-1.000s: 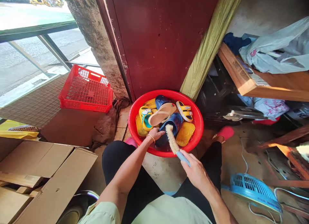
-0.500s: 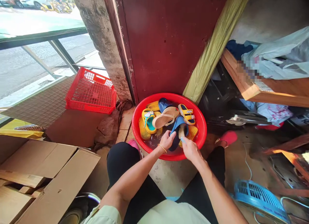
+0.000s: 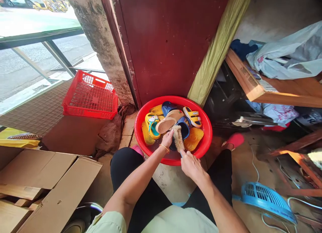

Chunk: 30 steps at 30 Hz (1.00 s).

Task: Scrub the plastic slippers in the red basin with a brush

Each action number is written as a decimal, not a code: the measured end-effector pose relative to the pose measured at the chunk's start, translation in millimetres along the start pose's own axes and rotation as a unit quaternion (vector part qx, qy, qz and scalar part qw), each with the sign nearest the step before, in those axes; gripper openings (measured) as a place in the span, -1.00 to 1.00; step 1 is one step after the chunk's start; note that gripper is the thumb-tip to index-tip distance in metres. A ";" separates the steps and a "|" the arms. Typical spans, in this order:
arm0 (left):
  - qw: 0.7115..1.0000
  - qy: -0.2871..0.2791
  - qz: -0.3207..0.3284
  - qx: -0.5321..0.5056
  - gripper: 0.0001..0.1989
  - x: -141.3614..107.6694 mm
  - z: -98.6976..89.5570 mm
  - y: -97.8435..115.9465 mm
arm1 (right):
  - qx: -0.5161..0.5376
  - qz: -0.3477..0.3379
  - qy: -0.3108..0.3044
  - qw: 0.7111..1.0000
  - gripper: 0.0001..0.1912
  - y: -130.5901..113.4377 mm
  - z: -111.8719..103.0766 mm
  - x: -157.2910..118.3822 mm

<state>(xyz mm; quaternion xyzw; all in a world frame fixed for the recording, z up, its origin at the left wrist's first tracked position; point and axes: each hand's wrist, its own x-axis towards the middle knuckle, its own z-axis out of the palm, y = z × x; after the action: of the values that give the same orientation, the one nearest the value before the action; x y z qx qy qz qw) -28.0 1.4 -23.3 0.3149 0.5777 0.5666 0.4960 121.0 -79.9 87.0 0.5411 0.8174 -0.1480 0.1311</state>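
Note:
A scrubbing brush (image 3: 178, 139) with pale bristles and a blue handle is gripped in my right hand (image 3: 193, 165), at the near side of a red basin (image 3: 208, 139). Its bristles overlap the dark blue slipper (image 3: 185, 128) from my view. My left hand (image 3: 167, 141), closed with a yellow band at the wrist, holds that slipper's near left edge; the fingertips are partly hidden by the brush. Around them in dark water lie beige slippers (image 3: 165, 125), a yellow-and-teal sandal (image 3: 152, 125), a yellow-and-navy sandal (image 3: 193, 117), and an upturned yellow sole (image 3: 194, 139).
A red plastic crate (image 3: 90, 100) stands left of the basin, above a brown cloth (image 3: 110, 134). Cardboard (image 3: 67, 182) lies at the lower left. To the right are a wooden shelf (image 3: 281, 94) with plastic bags and a blue fan (image 3: 268, 201) with cables.
The brush has come out of the blue slipper's opening and moved left, its bristles now showing. The slipper has turned so its opening faces me more. The view shifted slightly.

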 end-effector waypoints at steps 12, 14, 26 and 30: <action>0.997 -0.033 0.061 0.033 -0.55 -14.1 12.2 -10.6 | 0.085 0.040 -0.011 0.995 -0.50 11.4 15.2 -4.1; 0.992 -0.064 0.083 0.073 -0.51 -19.4 16.2 -12.1 | 0.133 0.079 -0.009 0.988 -0.51 22.4 1.2 29.6; 0.985 -0.013 0.081 0.150 -0.38 3.4 -4.5 2.4 | 0.181 -0.056 -0.008 0.982 -0.46 -5.4 37.5 -26.2; 0.979 -0.056 0.099 0.170 -0.56 -4.0 -6.7 4.2 | 0.188 0.016 0.058 0.980 -0.47 14.8 21.0 -10.8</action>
<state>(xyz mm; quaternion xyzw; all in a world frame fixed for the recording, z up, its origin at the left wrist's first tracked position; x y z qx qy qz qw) -33.9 -3.9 -19.3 0.4815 0.6026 0.4883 0.4082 139.9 -91.6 70.2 0.5770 0.7722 -0.2654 -0.0182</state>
